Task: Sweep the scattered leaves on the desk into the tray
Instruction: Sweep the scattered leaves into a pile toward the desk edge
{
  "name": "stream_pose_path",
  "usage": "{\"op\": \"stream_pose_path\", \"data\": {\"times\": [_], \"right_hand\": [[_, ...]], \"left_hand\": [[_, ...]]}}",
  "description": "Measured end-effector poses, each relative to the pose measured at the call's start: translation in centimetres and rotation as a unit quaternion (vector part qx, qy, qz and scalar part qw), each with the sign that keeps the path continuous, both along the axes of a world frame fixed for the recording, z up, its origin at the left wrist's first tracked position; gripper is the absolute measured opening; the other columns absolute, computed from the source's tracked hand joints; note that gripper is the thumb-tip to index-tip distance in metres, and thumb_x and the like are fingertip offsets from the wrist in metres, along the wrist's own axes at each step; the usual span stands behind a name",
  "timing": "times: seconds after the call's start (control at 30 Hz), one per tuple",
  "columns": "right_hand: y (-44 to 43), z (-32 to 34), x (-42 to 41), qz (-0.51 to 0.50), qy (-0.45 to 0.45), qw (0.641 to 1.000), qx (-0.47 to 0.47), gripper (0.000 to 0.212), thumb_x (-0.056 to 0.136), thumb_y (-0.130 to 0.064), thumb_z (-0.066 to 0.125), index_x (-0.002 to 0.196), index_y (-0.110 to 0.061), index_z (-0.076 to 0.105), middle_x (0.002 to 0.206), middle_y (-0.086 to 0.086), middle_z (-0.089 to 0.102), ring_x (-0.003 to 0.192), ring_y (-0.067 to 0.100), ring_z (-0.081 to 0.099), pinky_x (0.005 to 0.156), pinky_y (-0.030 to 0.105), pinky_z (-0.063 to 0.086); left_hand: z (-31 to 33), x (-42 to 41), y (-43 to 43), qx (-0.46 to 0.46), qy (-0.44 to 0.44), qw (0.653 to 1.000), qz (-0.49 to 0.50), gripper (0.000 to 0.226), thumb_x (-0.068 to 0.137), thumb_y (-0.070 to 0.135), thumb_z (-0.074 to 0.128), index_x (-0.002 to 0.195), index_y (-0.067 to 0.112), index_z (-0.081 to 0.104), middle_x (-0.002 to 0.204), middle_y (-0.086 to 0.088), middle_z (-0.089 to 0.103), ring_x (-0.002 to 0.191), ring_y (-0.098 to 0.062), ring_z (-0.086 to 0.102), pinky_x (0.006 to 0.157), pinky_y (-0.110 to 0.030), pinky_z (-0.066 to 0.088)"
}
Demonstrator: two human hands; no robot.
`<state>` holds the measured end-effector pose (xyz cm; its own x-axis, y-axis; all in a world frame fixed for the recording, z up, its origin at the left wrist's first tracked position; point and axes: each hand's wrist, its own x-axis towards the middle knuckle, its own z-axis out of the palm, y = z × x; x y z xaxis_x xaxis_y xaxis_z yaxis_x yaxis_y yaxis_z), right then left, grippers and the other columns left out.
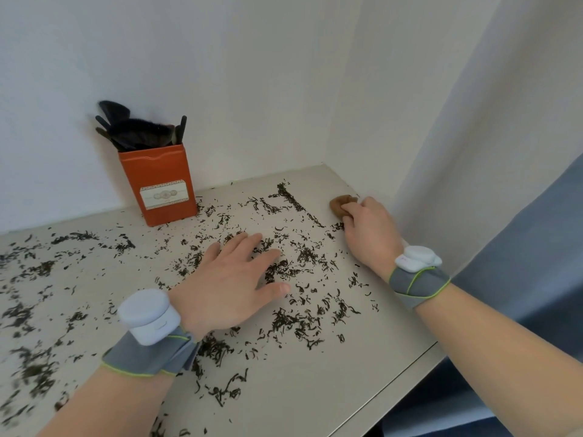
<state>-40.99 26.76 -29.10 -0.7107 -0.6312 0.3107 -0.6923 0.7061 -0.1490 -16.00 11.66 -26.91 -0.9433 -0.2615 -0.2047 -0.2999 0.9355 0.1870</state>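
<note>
Near the back corner, the right hand (pixel 367 230) is closing on a crumpled brown cloth (pixel 342 205); the left hand (pixel 228 280) is lying flat, fingers spread, holding nothing; dry, dark, curled leaves (pixel 296 269) are littering the pale matte surface (pixel 362 357); no tray is showing; long, light strokes should gather them without flicking.

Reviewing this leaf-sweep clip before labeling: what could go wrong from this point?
1. No tray is in view, so leaves pushed now have no visible target.
2. The desk's front edge is open; leaves near it could be swept onto the floor.
3. The right hand grips a brown cloth in the far corner by the wall; leaves could pack into that corner. The left hand lies flat on leaves and may drag or crush them.
</note>
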Motion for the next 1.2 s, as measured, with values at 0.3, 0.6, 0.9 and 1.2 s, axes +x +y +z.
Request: {"op": "stream_pose_path", "data": {"times": [0.3,0.6,0.9,1.2], "right_hand": [[-2.2,0.5,3.1,0.055,-0.027,0.998,-0.022,0.033,0.104,-0.022,0.045,0.13,-0.017,0.065,0.104,0.006,0.052,0.096,0.027,0.052,0.078,0.038,0.046],[3.5,2.8,-1.0,-0.034,-0.029,0.998,-0.052,0.03,0.099,-0.02,0.049,0.121,-0.022,0.07,0.094,0.008,0.051,0.09,0.033,0.056,0.076,0.038,0.047],[5.2,0.2,-0.3,-0.058,-0.031,0.998,-0.019,0.03,0.1,-0.018,0.051,0.124,-0.015,0.069,0.1,0.013,0.054,0.096,0.037,0.056,0.079,0.038,0.047],[1.3,-0.6,4.2,0.017,-0.025,0.999,-0.041,0.029,0.102,-0.021,0.049,0.122,-0.017,0.069,0.099,0.004,0.051,0.092,0.026,0.051,0.076,0.037,0.045]], "left_hand": [[-0.3,-0.3,0.2,-0.001,0.012,1.0,0.005,0.08,0.092,0.082,0.018,0.161,0.042,0.013,0.173,0.002,-0.003,0.158,-0.02,-0.01,0.127,-0.054,-0.001],[-0.4,-0.3,0.4,-0.001,0.02,1.0,0.001,0.08,0.091,0.082,0.015,0.161,0.043,0.015,0.173,0.001,-0.001,0.159,-0.021,-0.007,0.127,-0.054,0.0],[-0.6,-0.4,0.5,-0.007,0.02,1.0,0.002,0.078,0.093,0.082,0.016,0.161,0.044,0.014,0.173,0.003,-0.002,0.159,-0.02,-0.008,0.128,-0.054,0.0],[-0.6,-0.2,0.4,-0.011,0.02,1.0,-0.002,0.076,0.094,0.08,0.018,0.161,0.044,0.014,0.173,0.002,-0.001,0.159,-0.021,-0.008,0.127,-0.054,0.0]]}}
